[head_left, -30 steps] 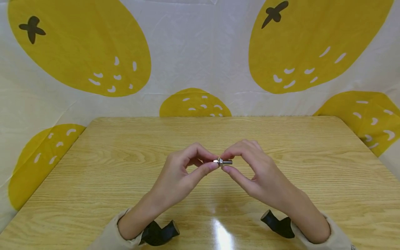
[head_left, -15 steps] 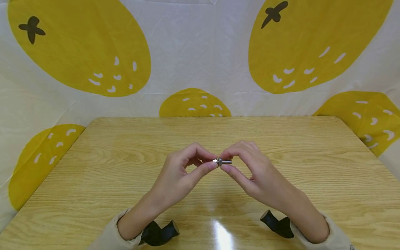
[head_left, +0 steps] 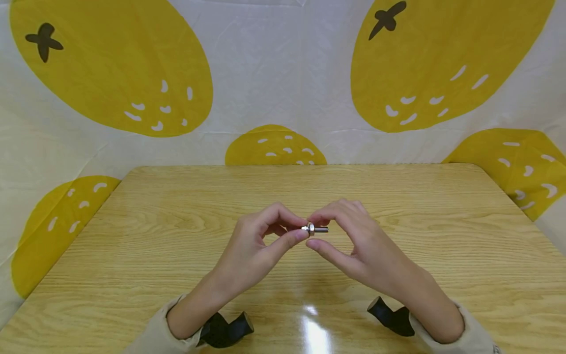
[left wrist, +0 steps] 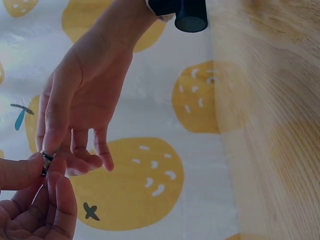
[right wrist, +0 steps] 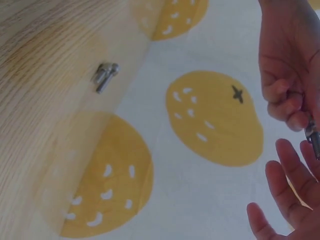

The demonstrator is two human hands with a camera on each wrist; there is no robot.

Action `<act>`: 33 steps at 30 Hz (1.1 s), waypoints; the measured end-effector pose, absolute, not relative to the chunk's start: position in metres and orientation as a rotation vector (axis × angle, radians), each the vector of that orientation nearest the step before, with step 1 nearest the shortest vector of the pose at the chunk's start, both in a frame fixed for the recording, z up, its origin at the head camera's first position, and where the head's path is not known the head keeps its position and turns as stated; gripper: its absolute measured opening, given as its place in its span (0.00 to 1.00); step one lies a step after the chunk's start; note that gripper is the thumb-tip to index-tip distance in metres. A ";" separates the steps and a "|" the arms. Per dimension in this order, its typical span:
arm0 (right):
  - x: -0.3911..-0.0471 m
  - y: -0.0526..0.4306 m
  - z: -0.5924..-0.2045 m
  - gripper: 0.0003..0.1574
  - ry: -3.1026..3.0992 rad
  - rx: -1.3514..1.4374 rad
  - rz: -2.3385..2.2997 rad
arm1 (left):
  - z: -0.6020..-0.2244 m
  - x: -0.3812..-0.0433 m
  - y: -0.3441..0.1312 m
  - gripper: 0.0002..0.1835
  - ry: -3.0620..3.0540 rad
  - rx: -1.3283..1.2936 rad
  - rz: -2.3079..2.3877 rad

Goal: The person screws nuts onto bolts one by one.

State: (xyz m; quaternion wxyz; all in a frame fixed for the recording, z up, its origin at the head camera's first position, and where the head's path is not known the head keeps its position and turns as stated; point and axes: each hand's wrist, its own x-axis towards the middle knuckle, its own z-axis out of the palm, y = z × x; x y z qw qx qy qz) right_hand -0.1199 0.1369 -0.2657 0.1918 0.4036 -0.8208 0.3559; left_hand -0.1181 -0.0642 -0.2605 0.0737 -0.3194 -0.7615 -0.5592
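Note:
In the head view, a small metal bolt [head_left: 323, 229] lies crosswise between the hands, its bare shank pointing right. A hex nut [head_left: 312, 229] sits around it near the left fingertips. My left hand [head_left: 261, 243] pinches the bolt's left end between thumb and forefinger, hiding that end. My right hand [head_left: 367, 246] is around the nut: its forefinger is close to the top, and I cannot tell whether it touches. A small gap parts the right thumb from the nut's underside. The right wrist view shows the bolt's shank [right wrist: 314, 142] beside the right fingers.
The wooden table [head_left: 177, 196] spreads beneath both hands. Metal bolts [right wrist: 105, 75] lie on it in the right wrist view, too blurred to count. A white curtain [head_left: 283, 64] with yellow fruit prints hangs behind. Black wrist mounts [head_left: 227, 330] sit at the sleeves.
The right thumb has come away from the nut, downward and left, and the right forefinger has slid slightly left. The left hand keeps its pinch and its place.

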 end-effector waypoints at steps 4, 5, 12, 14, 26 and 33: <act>-0.120 0.136 -0.264 0.15 -2.265 1.148 1.015 | -0.261 -0.118 -0.064 0.05 -2.290 -0.953 -1.685; -0.121 0.136 -0.264 0.14 -2.254 1.152 1.015 | -0.261 -0.118 -0.064 0.05 -2.291 -0.950 -1.689; -0.122 0.135 -0.265 0.10 -2.228 1.163 1.013 | -0.261 -0.118 -0.065 0.05 -2.292 -0.939 -1.699; -0.122 0.135 -0.265 0.09 -2.231 1.164 1.012 | -0.261 -0.118 -0.064 0.05 -2.289 -0.941 -1.704; -0.121 0.137 -0.266 0.04 -2.314 1.155 0.985 | -0.259 -0.117 -0.063 0.05 -2.290 -0.962 -1.724; -0.120 0.139 -0.263 0.16 -2.275 1.140 1.023 | -0.260 -0.117 -0.064 0.05 -2.295 -0.964 -1.716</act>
